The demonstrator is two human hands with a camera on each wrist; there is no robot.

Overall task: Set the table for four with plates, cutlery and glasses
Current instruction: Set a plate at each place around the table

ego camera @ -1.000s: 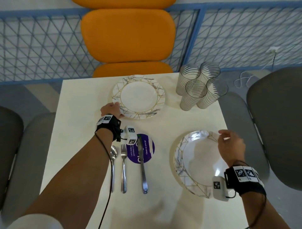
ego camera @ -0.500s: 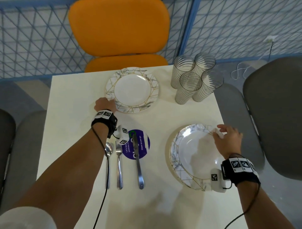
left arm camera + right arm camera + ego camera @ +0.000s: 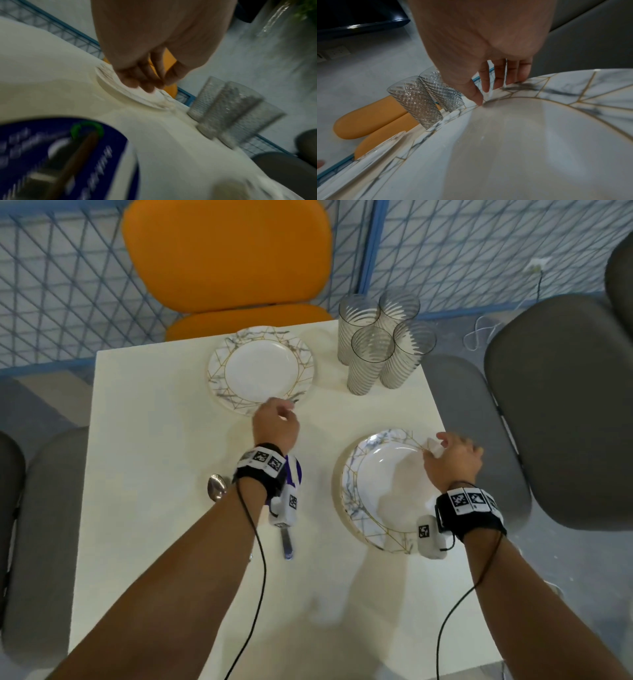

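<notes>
A marbled, gold-lined far plate (image 3: 260,369) (image 3: 120,90) lies at the table's far edge. My left hand (image 3: 284,409) (image 3: 150,86) hovers at its near rim, fingers loosely curled and holding nothing. At the right, my right hand (image 3: 433,448) (image 3: 488,94) pinches the far-right rim of the top plate (image 3: 383,491) (image 3: 522,135), thumb on top and fingers behind the edge. Another plate's rim (image 3: 392,138) shows beneath it. Several ribbed glasses (image 3: 383,347) (image 3: 231,112) (image 3: 419,102) stand bunched at the far right corner. A spoon (image 3: 217,487) and a knife (image 3: 286,542) lie near the middle, partly hidden by my left arm.
The white table (image 3: 154,440) carries a round purple sticker (image 3: 295,474) (image 3: 34,148) under the knife. An orange chair (image 3: 226,251) stands at the far side, grey chairs at the right (image 3: 565,405) and left (image 3: 41,525). A blue mesh fence runs behind.
My left hand has left the far plate's left rim and moved right, to its near rim. My right hand stays on the near plate's right rim.
</notes>
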